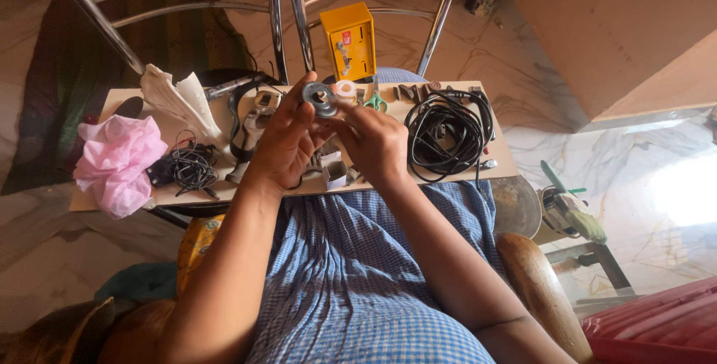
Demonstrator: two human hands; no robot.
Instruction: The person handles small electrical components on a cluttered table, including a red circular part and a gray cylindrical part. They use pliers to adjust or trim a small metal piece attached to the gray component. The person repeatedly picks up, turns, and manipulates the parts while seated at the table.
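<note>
You hold a small grey ring-shaped roll of tape (321,98) up above the middle of the pale board worktop (499,156), and both your hands meet on it. Your left hand (285,144) is curled about the ring from the left, its fingertips closed on the rim. Your right hand (376,142) comes in from the right with the fingers bent together, thumb and forefinger pinched at the ring's lower right edge; whether they grip the ring itself or a loose end of tape, you cannot tell.

Just behind the ring, on the worktop, lies a small white and pink roll (345,89), and next to that a pair of green-handled scissors (376,100). Further behind the ring stands a yellow metal box (349,41), against the chrome bars of a chair back (291,13). To the right of the ring a coil of black cable (448,134) lies on the worktop. To the left of the ring you have a crumpled white cloth (179,99), a small tangle of thin black wire (190,168) and, at the far left edge, a bunched pink plastic bag (118,162). Beneath your hands a small white open box (334,175) sits near the front edge. Off the worktop, well to the right of the ring, a green angle grinder (569,211) rests on a low stand.
</note>
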